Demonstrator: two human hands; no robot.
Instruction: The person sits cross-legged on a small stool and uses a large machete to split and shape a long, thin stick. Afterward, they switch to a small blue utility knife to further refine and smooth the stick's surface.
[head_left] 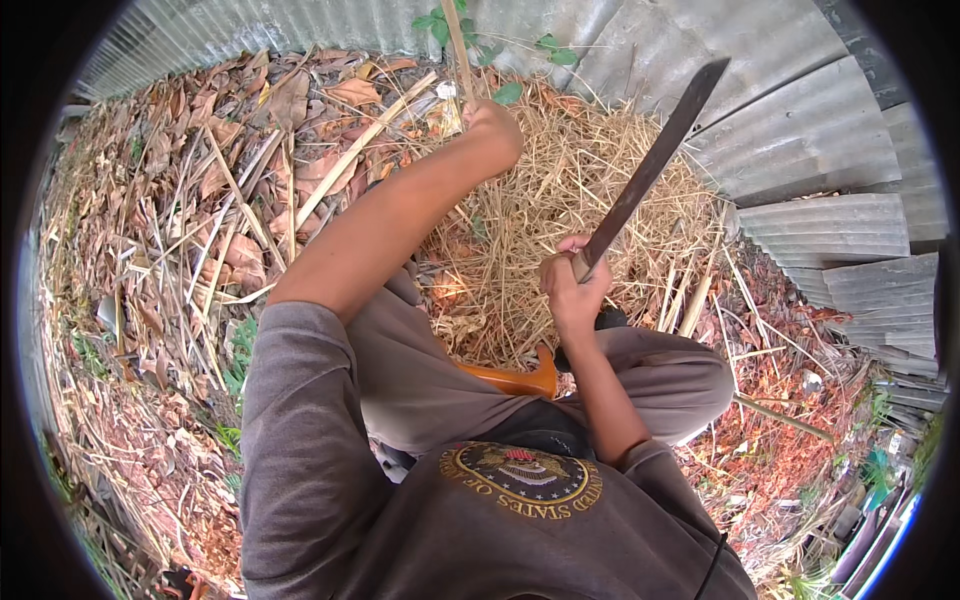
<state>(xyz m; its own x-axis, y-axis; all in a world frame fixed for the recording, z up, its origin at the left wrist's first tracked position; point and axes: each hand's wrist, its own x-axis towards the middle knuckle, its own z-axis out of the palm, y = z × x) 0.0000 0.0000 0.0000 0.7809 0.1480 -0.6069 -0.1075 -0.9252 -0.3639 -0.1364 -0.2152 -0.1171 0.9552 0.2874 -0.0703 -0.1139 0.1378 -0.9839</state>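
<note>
Left hand (490, 122) up top, fingers closed round the lower end of a long thin pale-tan wooden stick (459, 48), which runs up past the top edge; exact finger placement hidden by the wrist. Right hand (577, 292) nearer the body, fist wrapped round the handle of a long machete with a dark, flat metal blade (655, 155), blade slanting up and to the right, tip over the grey corrugated metal sheets (800, 130). Blade and stick well apart, not touching. Below and between the hands: loose heap of dry yellow straw (560, 190). Left of it, ground litter of big dry brown leaves (290, 100) with a straight, pale split stick (365, 150) lying across. Person sits low, legs bent, grey-brown trousers (400, 375); smooth, curved bright-orange object (525, 380) between the legs, partly hidden, kind unclear. Small green leaves (440, 25) beside the held stick, near the metal sheets
</note>
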